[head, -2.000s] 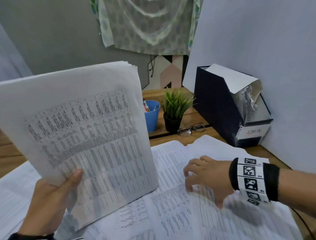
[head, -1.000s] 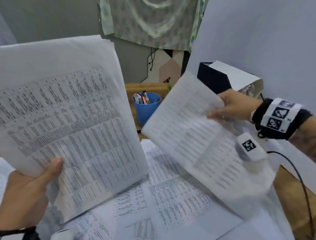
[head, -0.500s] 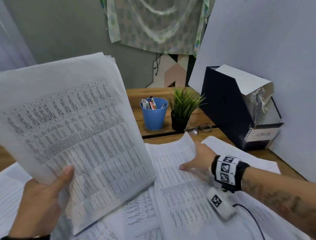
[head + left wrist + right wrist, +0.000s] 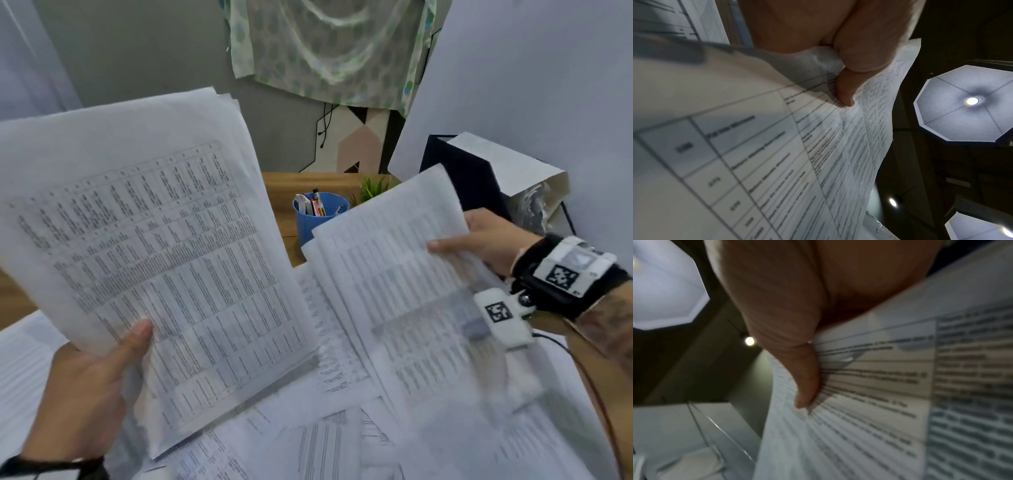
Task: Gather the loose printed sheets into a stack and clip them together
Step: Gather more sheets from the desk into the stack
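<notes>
My left hand (image 4: 89,383) holds a thick stack of printed sheets (image 4: 150,233) upright at the left, thumb on the front page. The left wrist view shows that thumb (image 4: 846,91) pressed on the stack (image 4: 777,162). My right hand (image 4: 479,240) pinches a few printed sheets (image 4: 394,274) by their right edge, lifted off the desk and tilted. In the right wrist view the thumb (image 4: 805,382) lies on those sheets (image 4: 879,402). More loose sheets (image 4: 335,438) cover the desk below. No clip is in view.
A blue pen cup (image 4: 320,214) and a small green plant (image 4: 373,188) stand on a wooden shelf behind the papers. A dark file box (image 4: 479,185) with papers stands at the back right. A cable (image 4: 589,377) runs from my right wrist.
My right hand went from lying on the desk sheets to lifting a few of them up at the right. The left hand keeps its stack raised.
</notes>
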The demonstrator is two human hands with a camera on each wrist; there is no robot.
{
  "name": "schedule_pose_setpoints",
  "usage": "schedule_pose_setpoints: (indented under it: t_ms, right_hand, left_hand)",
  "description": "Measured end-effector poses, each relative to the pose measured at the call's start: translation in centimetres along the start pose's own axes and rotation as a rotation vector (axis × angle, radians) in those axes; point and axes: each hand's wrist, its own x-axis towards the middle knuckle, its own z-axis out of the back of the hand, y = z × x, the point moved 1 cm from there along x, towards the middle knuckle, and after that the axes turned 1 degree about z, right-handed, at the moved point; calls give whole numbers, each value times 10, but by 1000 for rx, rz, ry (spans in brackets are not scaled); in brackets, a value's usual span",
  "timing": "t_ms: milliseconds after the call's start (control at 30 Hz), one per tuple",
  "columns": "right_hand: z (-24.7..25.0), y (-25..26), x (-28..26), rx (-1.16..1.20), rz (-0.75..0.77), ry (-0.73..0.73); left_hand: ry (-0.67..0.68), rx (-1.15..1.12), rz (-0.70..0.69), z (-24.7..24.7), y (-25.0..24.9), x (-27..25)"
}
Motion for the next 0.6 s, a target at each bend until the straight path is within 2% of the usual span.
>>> schedule_pose_setpoints:
  t_ms: [133,233,300,367,500,600]
  right_hand:
    - [35,34,-20,307,161,-47]
    - [41,40,-22,389,199,-82]
    - [35,37,-20,364,172,-90]
    - [22,27,-16,333,106,-83]
    - [-6,-18,-3,257,9,-103]
    - [-23,-62,6,127,-76,-60]
  left_hand:
    - [-42,-31,11,-6,-9,-5]
    - [-17,-92,4,-5,-13,-6]
    - [-68,-86,-56,-12,-26,-12]
    - [-60,-115,-103,-20,-35,-18]
    - [-82,-139,-84,-22,-41,-24]
    - [-102,-154,-49,-31,-54,-31]
